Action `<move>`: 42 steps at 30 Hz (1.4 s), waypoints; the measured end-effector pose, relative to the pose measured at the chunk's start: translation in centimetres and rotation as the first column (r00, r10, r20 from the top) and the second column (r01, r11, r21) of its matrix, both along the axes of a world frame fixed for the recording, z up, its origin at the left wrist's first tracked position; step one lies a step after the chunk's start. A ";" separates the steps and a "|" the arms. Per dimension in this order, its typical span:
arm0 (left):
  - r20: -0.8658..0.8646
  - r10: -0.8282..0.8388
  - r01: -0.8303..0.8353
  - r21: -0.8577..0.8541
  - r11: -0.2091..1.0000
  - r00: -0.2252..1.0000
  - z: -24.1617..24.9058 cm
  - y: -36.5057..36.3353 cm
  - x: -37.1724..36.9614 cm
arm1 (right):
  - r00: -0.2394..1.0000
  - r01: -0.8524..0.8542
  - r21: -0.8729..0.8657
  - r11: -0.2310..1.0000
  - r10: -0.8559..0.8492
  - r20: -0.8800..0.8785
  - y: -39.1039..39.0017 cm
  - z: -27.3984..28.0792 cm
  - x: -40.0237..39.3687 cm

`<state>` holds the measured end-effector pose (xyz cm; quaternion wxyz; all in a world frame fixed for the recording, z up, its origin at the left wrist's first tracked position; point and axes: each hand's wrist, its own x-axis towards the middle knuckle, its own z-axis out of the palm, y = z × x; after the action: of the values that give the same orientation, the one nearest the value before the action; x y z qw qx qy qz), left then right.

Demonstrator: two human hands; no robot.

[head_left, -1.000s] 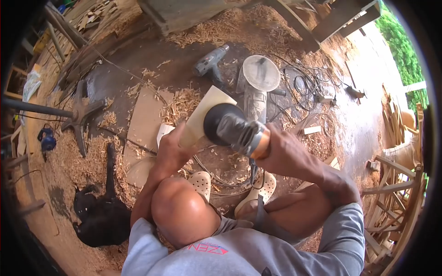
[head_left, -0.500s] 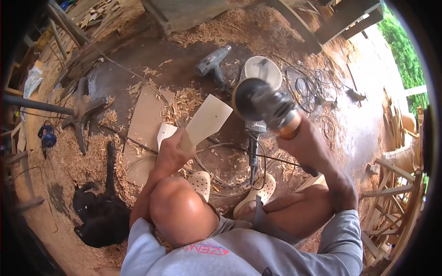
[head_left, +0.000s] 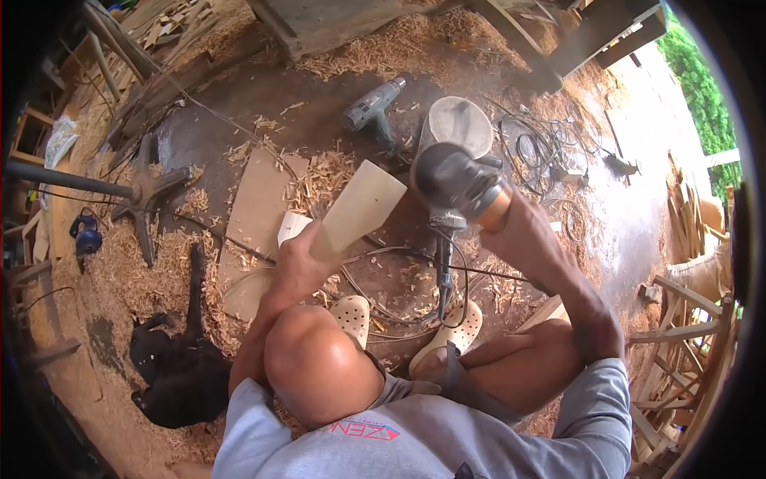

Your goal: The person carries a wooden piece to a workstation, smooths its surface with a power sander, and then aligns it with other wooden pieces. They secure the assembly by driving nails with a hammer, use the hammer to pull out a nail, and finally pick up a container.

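Note:
My left hand [head_left: 302, 259] is closed around the lower end of a pale, flat piece of wood [head_left: 363, 206] with angled corners. Behind my fingers a small white piece [head_left: 293, 227] shows, partly hidden. In the grip of my right hand [head_left: 523, 235] is a handheld power sander [head_left: 461, 184] with a round dark head, blurred by motion. Its head hangs close beside the wood's right corner. Below it on the floor lies a larger power tool with a round pale pad [head_left: 460, 128], partly covered by the sander in this view.
A grey heat gun or drill [head_left: 375, 104] lies on the floor ahead. Cables [head_left: 538, 152] coil at the right. A black dog [head_left: 179, 363] lies at my left among wood shavings, near a metal stand [head_left: 144, 191]. Wooden frames [head_left: 678, 331] stand at the far right.
The sander's head has tilted and shifted slightly beside the wood. My left hand keeps its hold on the wood, and the whole view has shifted a little.

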<state>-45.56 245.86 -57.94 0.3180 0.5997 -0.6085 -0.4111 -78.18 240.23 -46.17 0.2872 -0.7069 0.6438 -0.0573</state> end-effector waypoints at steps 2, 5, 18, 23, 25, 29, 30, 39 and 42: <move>0.008 -0.003 0.003 -0.011 1.000 1.000 -1.3 -0.4 1.1 | 0.990 0.141 0.029 0.990 -0.141 -0.019 -0.6 0.3 -0.9; 0.182 0.140 -0.149 0.032 0.988 0.973 -5.6 -0.6 4.9 | 0.989 0.139 -0.003 0.990 -0.138 0.050 -0.2 0.3 -1.7; 0.552 0.331 -0.445 0.082 0.892 0.765 -20.1 3.5 9.7 | 0.993 0.102 0.088 0.991 -0.106 0.044 0.1 -1.0 -0.7; 0.629 0.183 -0.382 0.196 0.903 0.755 -22.3 3.5 7.3 | 0.997 0.057 0.037 0.998 -0.058 0.040 0.1 -0.9 -0.5; 0.441 0.253 -0.386 0.242 0.890 0.861 -21.8 2.7 7.3 | 0.998 0.035 0.024 0.999 -0.036 0.057 0.3 -0.9 -0.7; 0.024 0.245 -0.244 0.236 0.941 0.969 -10.9 1.0 3.6 | 0.993 0.028 0.032 0.999 -0.032 0.117 0.8 -0.2 -0.3; 0.032 0.164 -0.167 0.171 0.971 0.986 -9.7 0.6 2.9 | 0.993 0.042 0.025 0.999 -0.045 0.108 0.9 -0.1 -0.3; 0.367 -0.092 0.139 -0.102 0.985 0.926 -6.1 -0.3 2.9 | 0.979 -0.027 -0.037 0.999 0.034 0.201 1.2 0.1 -0.5; -0.306 -0.059 0.194 0.432 0.881 0.950 -2.8 0.1 0.7 | 0.984 -0.038 -0.002 0.999 0.038 0.172 1.1 -0.2 -0.4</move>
<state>-44.89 245.91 -60.72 0.2242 0.5509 -0.4808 -0.6443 -78.53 241.35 -46.40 0.3433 -0.7113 0.6030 -0.1121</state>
